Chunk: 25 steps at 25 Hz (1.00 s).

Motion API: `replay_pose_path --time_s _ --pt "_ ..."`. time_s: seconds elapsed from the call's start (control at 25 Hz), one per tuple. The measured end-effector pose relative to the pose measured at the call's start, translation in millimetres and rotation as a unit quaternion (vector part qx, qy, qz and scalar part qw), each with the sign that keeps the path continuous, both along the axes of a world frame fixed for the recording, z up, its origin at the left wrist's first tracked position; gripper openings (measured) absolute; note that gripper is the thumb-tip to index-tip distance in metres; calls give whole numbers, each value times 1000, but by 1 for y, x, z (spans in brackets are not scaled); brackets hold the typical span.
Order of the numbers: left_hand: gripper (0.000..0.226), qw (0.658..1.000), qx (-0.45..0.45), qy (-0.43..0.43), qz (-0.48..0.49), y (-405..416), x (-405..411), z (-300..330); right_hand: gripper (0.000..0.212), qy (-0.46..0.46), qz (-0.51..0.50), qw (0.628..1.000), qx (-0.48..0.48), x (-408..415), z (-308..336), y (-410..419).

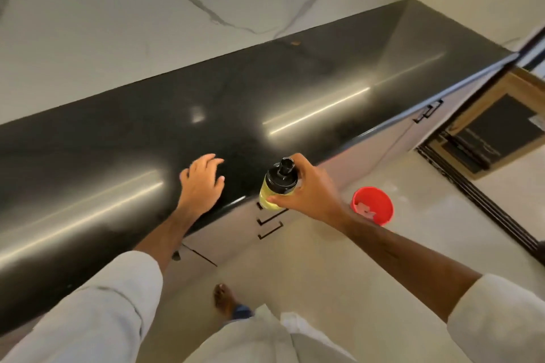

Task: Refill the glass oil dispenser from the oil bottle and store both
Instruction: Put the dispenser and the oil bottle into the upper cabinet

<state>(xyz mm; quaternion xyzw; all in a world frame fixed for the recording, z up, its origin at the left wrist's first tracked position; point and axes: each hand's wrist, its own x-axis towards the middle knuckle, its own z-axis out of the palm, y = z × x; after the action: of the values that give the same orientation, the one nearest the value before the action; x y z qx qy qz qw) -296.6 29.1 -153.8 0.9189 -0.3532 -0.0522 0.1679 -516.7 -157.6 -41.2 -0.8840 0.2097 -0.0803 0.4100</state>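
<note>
**Oil dispenser held at the near table edge**

The glass oil dispenser [276, 186], filled with yellow oil and capped in black, is gripped around its body by the right hand [309, 190] and is held in the air just off the near edge of the dark table [265, 91]. The left hand [203, 183] is laid flat on the table with fingers spread, holding nothing. Drawer handles [269, 225] are seen below the dispenser. A red bucket [372, 205] is set on the pale floor [383, 250] to the right.
</note>
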Motion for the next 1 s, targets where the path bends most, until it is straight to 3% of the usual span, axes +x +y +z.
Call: replay_pose_path --time_s 0.04,0.12,0.24,0.36,0.44,0.56,0.76,1.0 --pt "35 998 -30 31 -45 -22 -30 7 64 -7 -11 1000 -7 -26 4 -8" --pt "19 970 -91 210 -80 -80 -105 27 65 -19 -27 999 -14 -83 16 -30" --pt "17 848 -110 519 -5 -154 -219 59 66 -24 -50 997 -45 -168 35 -67" --pt "42 735 -174 643 -122 -185 -296 77 67 -22 -73 995 -66 -230 49 -98" --pt "55 689 -174 690 -138 -207 -333 86 69 -26 -96 993 -62 -268 55 -122" --pt "68 669 -173 713 -115 -258 -377 95 73 -34 -138 989 -45 -307 54 -160" --pt "58 638 -186 744 -63 -359 -417 121 79 -68 -206 976 6 -342 51 -238" --pt "53 646 -211 715 -161 -508 -420 170 71 -112 -253 961 -15 -349 91 -370"
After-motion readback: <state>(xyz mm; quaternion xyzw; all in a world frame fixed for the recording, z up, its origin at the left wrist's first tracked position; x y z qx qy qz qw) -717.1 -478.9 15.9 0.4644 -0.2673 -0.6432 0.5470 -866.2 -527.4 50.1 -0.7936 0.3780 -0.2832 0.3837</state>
